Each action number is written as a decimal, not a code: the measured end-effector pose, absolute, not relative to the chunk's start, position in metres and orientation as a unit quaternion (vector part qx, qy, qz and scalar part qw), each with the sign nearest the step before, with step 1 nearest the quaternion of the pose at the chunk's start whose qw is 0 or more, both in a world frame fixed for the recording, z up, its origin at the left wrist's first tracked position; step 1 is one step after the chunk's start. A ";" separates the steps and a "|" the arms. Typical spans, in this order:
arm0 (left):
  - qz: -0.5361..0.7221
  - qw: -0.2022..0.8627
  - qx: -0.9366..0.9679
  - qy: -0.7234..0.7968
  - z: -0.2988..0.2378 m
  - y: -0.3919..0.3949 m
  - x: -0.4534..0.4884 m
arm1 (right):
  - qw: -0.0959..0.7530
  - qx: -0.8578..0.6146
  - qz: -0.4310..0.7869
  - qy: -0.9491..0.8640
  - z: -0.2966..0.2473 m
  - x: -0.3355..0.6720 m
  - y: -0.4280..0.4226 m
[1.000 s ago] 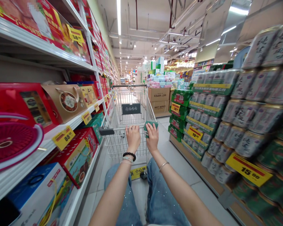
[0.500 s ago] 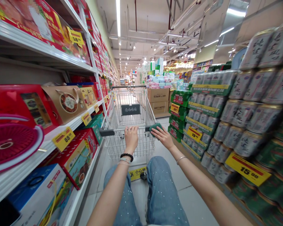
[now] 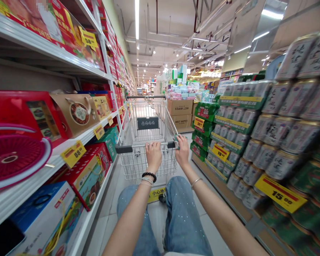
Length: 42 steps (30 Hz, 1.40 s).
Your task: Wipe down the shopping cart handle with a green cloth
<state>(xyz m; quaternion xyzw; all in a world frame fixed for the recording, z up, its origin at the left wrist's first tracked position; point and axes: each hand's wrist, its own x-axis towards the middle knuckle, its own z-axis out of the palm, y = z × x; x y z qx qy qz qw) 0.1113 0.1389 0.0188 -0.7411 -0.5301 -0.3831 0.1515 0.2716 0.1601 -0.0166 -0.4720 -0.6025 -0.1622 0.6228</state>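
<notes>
A wire shopping cart (image 3: 138,167) stands right in front of my knees. My left hand (image 3: 153,154) has its fingers curled over the middle of the cart's push handle (image 3: 124,149), which has dark grips at both ends. At the handle's right end, my right hand (image 3: 181,151) is closed around a green cloth (image 3: 177,141) and the corner of the cart. Only small parts of the cloth show between and beside the fingers. A dark plate (image 3: 148,123) hangs inside the cart's wire frame.
White shelves (image 3: 94,129) with gift boxes and yellow price tags run close along the left, with a pink fan-like item (image 3: 13,156) jutting out. Stacked beer cans (image 3: 277,153) line the right. Wet wipe cartons (image 3: 180,122) stand beyond the cart. A yellow floor sticker (image 3: 155,195) lies below.
My right hand has gone from lying flat over the green cloth to wrapping around it at the handle's end. My left hand has shifted slightly right along the handle.
</notes>
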 end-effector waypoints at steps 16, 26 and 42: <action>-0.465 0.198 -0.643 -0.576 0.010 0.134 0.014 | 0.490 -0.522 -0.178 -0.676 0.001 0.329 0.150; -0.470 0.171 -0.657 -0.564 0.014 0.133 -0.034 | 0.597 -0.523 -0.180 -0.581 -0.015 0.246 0.153; -0.446 0.131 -0.704 -0.537 0.011 0.120 -0.056 | 0.409 -0.352 -0.122 -0.833 0.027 0.159 0.141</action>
